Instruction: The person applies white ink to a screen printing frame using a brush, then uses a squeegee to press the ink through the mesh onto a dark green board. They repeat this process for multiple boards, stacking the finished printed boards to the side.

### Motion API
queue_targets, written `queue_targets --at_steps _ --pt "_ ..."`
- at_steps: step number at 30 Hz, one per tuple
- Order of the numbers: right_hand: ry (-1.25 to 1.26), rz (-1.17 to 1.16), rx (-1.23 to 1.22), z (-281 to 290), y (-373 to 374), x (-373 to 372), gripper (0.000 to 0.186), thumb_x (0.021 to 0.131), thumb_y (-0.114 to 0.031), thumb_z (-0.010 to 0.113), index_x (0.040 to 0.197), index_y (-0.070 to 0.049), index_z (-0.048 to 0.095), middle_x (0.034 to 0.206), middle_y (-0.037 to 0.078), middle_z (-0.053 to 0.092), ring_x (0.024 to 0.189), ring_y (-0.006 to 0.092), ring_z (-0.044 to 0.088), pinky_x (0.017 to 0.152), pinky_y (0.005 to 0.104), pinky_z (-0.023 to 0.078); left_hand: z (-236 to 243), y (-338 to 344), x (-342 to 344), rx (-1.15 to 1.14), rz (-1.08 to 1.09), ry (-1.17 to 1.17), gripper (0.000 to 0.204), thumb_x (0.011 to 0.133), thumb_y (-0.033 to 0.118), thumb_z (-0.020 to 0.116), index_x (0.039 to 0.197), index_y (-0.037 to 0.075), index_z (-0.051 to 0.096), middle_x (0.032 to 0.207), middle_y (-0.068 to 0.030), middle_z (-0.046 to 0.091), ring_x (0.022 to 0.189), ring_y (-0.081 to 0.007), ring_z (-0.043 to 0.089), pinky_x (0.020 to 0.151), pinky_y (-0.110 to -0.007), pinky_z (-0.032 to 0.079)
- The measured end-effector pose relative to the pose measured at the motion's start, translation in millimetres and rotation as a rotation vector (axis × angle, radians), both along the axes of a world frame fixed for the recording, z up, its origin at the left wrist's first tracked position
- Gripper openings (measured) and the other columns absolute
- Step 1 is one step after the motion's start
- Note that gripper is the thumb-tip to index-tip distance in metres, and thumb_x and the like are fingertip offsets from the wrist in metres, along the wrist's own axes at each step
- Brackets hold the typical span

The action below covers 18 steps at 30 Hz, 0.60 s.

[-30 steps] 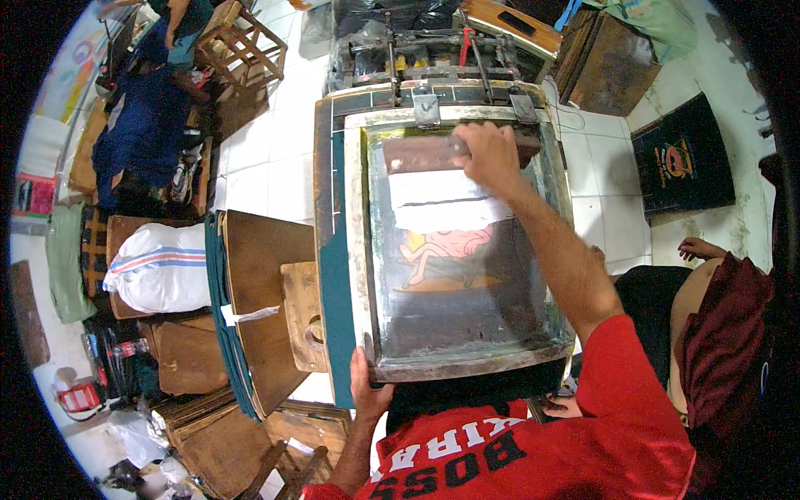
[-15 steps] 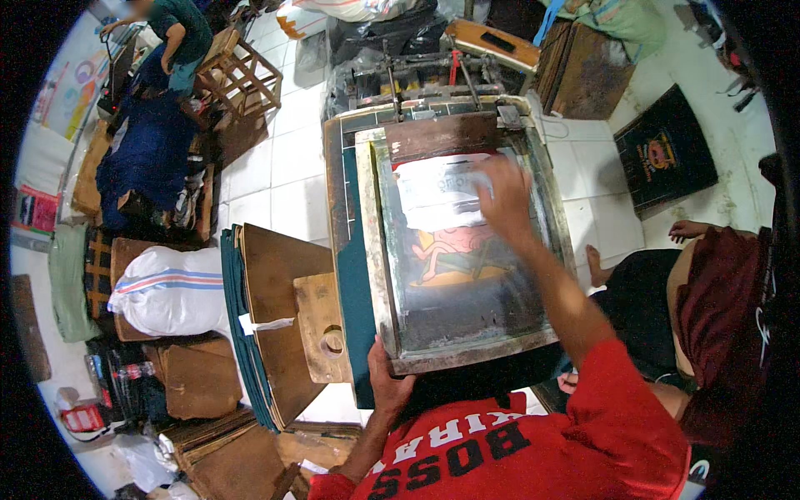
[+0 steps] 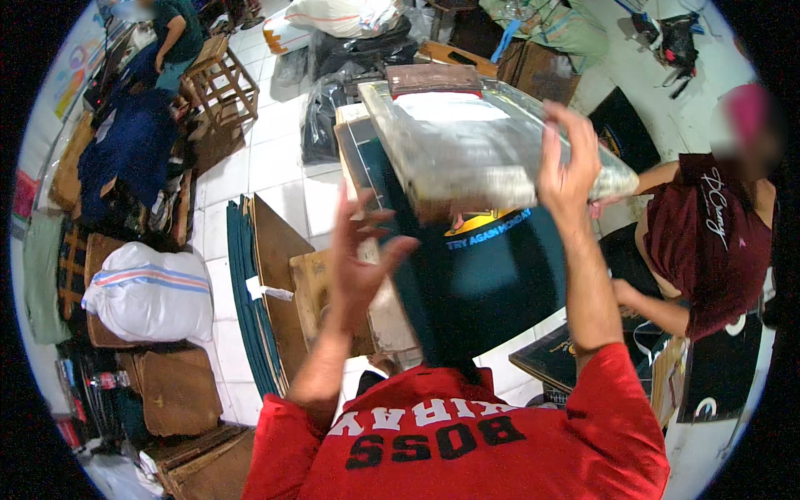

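The screen-printing frame (image 3: 487, 146) is raised and tilted above a board covered in dark teal fabric (image 3: 475, 292), which carries a yellow and blue print (image 3: 492, 225). A brown squeegee (image 3: 433, 79) and white ink rest at the screen's far end. My left hand (image 3: 362, 250) is open, fingers apart, left of the screen and above the fabric. My right hand (image 3: 567, 158) has loosely curved, parted fingers at the screen's near right part; whether it touches is unclear. A co-worker's hand (image 3: 602, 204) is by the screen's right corner.
A co-worker in maroon (image 3: 708, 242) is close on my right, another person (image 3: 171, 46) at back left. Stacked boards with teal fabric (image 3: 258, 308) and a white sack (image 3: 150, 292) lie left. Dark plastic bags (image 3: 329, 117) and a wooden stool (image 3: 225, 83) stand behind.
The screen has swung up off the fabric, uncovering the print. My left hand has let go of the frame and risen; my right hand has moved rightward and up. The maroon-clad co-worker has reached in.
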State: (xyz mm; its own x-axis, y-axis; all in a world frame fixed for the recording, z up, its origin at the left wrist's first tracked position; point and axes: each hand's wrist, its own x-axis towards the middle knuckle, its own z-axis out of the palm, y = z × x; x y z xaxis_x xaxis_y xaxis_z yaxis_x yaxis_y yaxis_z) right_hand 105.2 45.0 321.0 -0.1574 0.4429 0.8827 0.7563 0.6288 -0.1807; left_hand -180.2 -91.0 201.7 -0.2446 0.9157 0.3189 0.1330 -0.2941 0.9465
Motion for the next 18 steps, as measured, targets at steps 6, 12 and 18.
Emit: queue_targets --at_steps 6,12,18 --pt "0.168 -0.001 -0.1 92.6 62.4 -25.7 0.036 0.1 -0.038 0.064 0.111 -0.005 0.073 0.096 0.015 0.076 0.085 0.0286 0.073 0.078 0.0383 0.056 -160.8 -64.6 -272.3 -0.407 0.657 0.251 0.057 0.1 0.022 0.069 0.146 -0.006 0.05 0.126 -0.0247 0.067 0.11 -0.027 0.067 0.094 -0.037 0.054" --pt "0.097 -0.079 -0.105 147.9 105.2 -39.5 0.037 0.101 -0.036 0.062 0.107 -0.001 0.07 0.082 0.015 0.072 0.076 0.0257 0.07 0.071 0.0384 0.054 -297.2 -196.6 -380.1 -0.956 0.47 -0.108 0.043 0.101 0.038 0.068 0.119 -0.001 0.074 0.105 -0.0073 0.076 0.084 -0.0181 0.07 0.071 -0.032 0.056" --pt "0.302 0.129 -0.364 170.5 149.7 -33.2 0.033 0.104 -0.031 0.061 0.12 -0.003 0.066 0.085 0.008 0.069 0.069 0.0156 0.067 0.065 0.0302 0.054 -302.2 -197.8 -346.9 -0.551 0.508 -0.013 0.042 0.102 0.031 0.067 0.125 -0.004 0.071 0.108 -0.0105 0.074 0.101 -0.0228 0.067 0.096 -0.037 0.052"
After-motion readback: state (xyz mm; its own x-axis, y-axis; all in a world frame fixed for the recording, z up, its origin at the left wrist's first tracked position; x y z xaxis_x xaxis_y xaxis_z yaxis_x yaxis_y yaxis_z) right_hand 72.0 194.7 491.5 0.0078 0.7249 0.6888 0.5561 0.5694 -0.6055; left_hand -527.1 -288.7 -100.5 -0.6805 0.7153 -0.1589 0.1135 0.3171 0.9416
